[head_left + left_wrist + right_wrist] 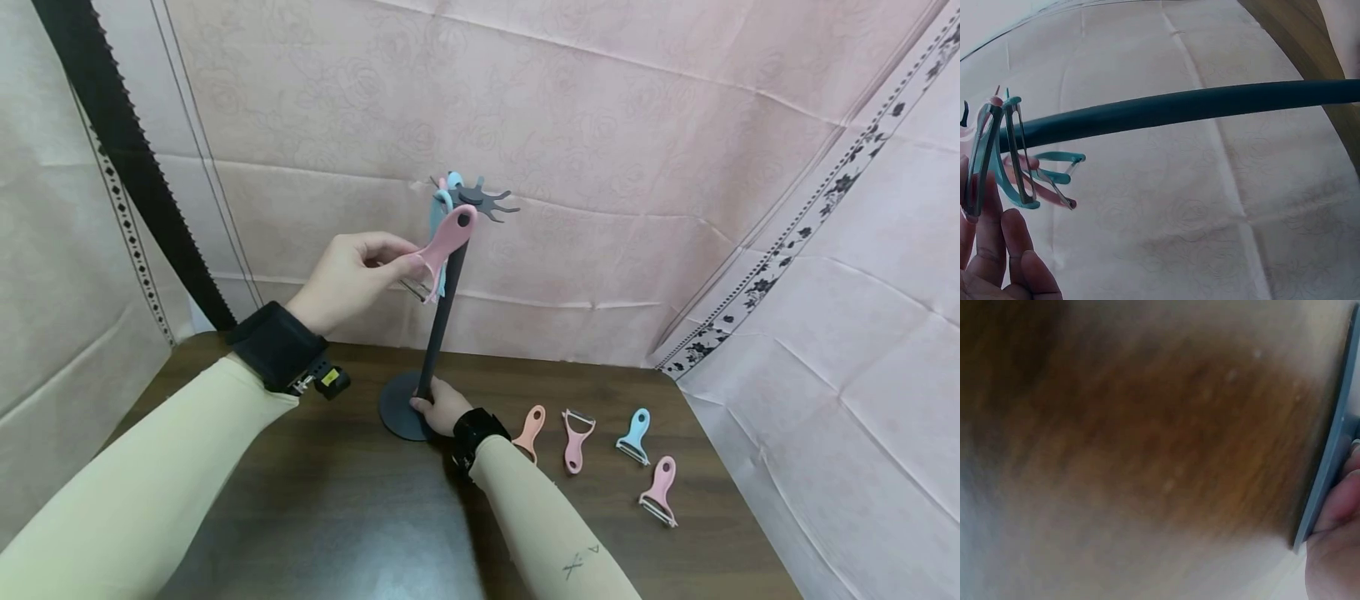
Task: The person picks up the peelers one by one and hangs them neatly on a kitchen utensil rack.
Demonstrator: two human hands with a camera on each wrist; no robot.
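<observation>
My left hand pinches a pink Y-shaped peeler near its blade end, at the top of a dark stand. The hole in its handle lies over one hook of the stand's hooked top; whether the hook bears its weight, I cannot tell. Behind it, blue and pink peelers hang from other hooks, and their blades show in the left wrist view. Low on the pole, my right hand grips the stand just above its round base, whose edge shows in the right wrist view.
On the brown table, right of the stand, lie an orange peeler, a pink peeler, a blue peeler and another pink peeler. Pale cloth hangs behind the table and at both sides.
</observation>
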